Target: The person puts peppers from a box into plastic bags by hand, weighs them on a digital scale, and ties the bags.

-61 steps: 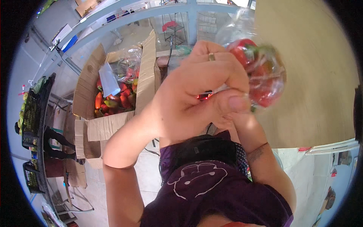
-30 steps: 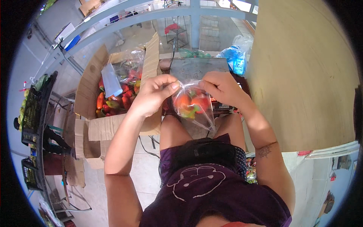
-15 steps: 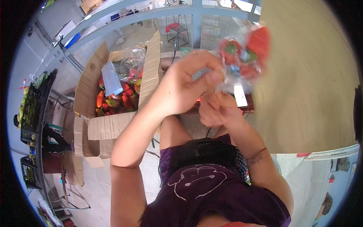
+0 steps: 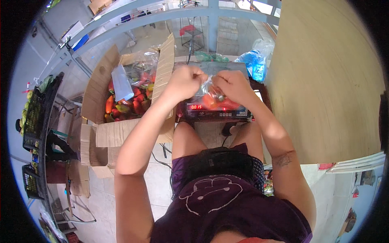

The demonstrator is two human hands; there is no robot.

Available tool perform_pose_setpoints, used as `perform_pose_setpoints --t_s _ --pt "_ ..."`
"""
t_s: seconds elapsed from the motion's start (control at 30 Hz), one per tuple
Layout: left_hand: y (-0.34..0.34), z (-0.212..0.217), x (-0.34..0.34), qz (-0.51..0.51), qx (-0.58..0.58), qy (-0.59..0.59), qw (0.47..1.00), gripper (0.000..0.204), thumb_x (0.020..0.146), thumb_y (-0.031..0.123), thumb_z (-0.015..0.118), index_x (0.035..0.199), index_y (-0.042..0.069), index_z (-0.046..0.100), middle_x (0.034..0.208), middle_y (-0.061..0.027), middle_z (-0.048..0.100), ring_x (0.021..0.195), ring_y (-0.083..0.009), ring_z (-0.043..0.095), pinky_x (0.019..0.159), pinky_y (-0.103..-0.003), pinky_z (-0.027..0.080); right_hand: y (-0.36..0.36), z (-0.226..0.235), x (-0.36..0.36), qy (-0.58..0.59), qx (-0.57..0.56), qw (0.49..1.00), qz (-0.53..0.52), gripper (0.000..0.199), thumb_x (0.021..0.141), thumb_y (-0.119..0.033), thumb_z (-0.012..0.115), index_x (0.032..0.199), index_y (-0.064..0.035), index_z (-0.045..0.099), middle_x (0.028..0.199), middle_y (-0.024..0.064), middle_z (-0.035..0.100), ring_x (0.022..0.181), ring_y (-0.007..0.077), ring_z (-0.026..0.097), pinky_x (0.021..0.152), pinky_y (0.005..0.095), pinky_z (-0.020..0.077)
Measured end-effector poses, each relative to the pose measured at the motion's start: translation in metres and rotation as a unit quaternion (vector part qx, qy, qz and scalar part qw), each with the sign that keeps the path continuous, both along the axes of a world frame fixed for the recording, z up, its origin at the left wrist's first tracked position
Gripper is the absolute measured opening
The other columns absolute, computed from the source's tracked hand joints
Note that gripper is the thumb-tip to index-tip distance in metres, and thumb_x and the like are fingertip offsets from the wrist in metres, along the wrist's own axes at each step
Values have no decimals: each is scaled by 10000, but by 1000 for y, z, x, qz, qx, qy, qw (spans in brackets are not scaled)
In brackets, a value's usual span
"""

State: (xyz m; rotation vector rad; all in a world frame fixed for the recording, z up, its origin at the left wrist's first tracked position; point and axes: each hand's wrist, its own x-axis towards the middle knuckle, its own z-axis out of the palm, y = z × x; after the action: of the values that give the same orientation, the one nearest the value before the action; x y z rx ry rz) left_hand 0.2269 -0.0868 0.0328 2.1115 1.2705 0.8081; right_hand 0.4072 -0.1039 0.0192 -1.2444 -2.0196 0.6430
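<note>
A clear plastic bag of red peppers (image 4: 214,99) hangs between my hands, over the front of a digital scale (image 4: 210,116) with a lit red display. My left hand (image 4: 184,82) is closed in a pinch at the gathered neck of the bag. Opposite it, my right hand (image 4: 234,84) pinches the other side of the neck, fingers folded. Green stems show among the red inside the plastic. Whether the bag's underside touches the scale I cannot tell.
Left of the scale stands an open cardboard box (image 4: 121,133) of red, orange and greenish peppers (image 4: 125,106), with clear plastic and a pale strip on top. A blue-and-clear plastic bag (image 4: 255,67) lies behind the scale. A large wooden board (image 4: 328,89) rises at right; black crates (image 4: 34,117) stand far left.
The bag of peppers has come down from the upper right to hang over the scale. My hands have moved apart to either side of its neck, and the scale now shows.
</note>
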Motion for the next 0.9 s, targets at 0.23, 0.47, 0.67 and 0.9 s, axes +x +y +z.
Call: perform_pose_setpoints --t_s 0.23,0.47,0.67,0.9 --pt "-12 21 40 -15 219 -166 961 143 818 93 550 871 -38 571 751 -96 585 704 -134 544 658 -282 440 0 -8 -2 642 -194 716 194 181 878 -177 474 912 -14 547 838 92 610 725 205 607 637 340 494" --pt "-58 77 20 -219 -53 -207 952 107 848 87 537 859 -17 556 806 3 536 761 -62 476 659 -216 395 -23 -22 19 548 -198 799 147 184 831 -152 553 958 -26 597 868 74 602 788 127 562 702 264 462" --pt "-51 50 7 -102 -211 -216 948 137 821 108 582 850 -25 603 766 -15 573 726 -82 499 640 -220 390 -6 39 30 94 120 966 210 104 713 -48 646 795 13 630 743 81 605 694 156 564 609 278 439" --pt "-35 15 8 -1 -257 -250 934 179 799 135 617 852 -36 604 759 -36 591 707 -99 526 650 -225 404 -20 23 14 65 111 989 67 121 715 -76 631 807 0 615 692 97 585 594 166 557 551 274 437"
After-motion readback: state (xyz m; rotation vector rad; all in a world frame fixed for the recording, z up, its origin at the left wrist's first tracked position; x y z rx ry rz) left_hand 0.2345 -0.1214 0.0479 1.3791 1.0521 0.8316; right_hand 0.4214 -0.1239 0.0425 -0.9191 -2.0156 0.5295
